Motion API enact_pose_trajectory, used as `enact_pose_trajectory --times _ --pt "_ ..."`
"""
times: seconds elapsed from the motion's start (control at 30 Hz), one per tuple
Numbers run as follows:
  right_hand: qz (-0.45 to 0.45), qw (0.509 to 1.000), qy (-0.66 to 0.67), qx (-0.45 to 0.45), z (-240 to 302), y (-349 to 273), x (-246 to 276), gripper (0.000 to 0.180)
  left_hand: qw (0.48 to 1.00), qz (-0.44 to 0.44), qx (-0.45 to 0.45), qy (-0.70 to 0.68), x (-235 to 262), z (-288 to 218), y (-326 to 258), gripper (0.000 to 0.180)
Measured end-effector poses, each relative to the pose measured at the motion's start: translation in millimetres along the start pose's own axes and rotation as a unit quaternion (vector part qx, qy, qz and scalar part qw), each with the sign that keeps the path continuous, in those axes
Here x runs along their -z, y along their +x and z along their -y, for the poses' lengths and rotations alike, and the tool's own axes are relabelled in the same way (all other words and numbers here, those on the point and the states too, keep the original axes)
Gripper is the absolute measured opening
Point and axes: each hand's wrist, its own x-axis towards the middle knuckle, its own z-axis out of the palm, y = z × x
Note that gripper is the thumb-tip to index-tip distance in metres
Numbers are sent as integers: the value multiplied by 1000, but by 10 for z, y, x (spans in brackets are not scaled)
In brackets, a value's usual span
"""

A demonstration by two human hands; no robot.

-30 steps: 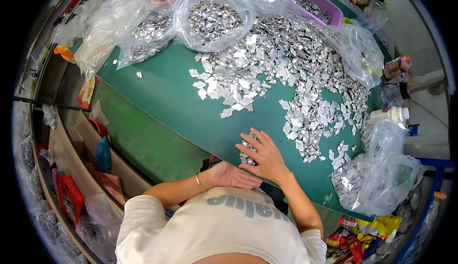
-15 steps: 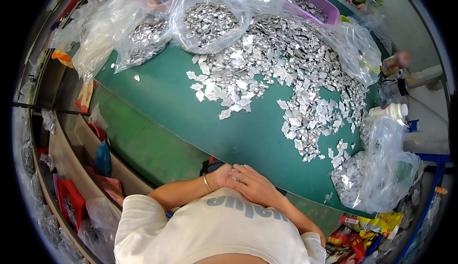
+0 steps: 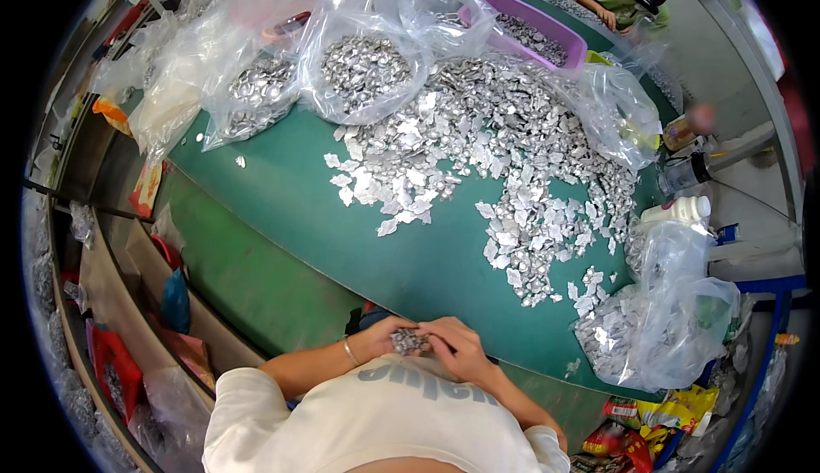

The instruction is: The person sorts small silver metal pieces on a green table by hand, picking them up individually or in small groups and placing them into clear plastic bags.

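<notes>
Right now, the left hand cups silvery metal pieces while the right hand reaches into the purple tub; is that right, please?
Not quite: the head view shows the right hand not in the purple tub but beside the left hand, which does cup silvery metal pieces.

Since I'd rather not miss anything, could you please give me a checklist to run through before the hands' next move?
1. Left hand holding metal pieces: ok, a small cluster shows there.
2. Right hand close by: ok, its fingers are at the cluster.
3. Right hand empty: cannot tell, its palm is hidden.
4. Number of pieces held: cannot tell, too small and partly covered.
5. Both hands free: not ok, the left is occupied.
6. Loose heap on the table: ok, spread out beyond the hands.
</notes>
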Motion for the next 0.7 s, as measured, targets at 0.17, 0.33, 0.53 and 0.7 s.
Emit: enact_pose_trajectory --times 0.17,0.33,0.53,0.7 --pt "-163 971 99 -146 -79 -69 177 17 990 -134 -33 -1 -137 11 -349 21" --pt "-260 937 161 -169 -139 -85 245 17 984 -142 -58 -93 -345 -40 -572 19" --pt "-301 924 181 -154 -224 -154 232 17 987 -78 -14 -141 -1225 -91 -349 15" --pt "-352 906 168 -164 -142 -187 227 17 977 62 -13 -204 -1552 -68 141 13"
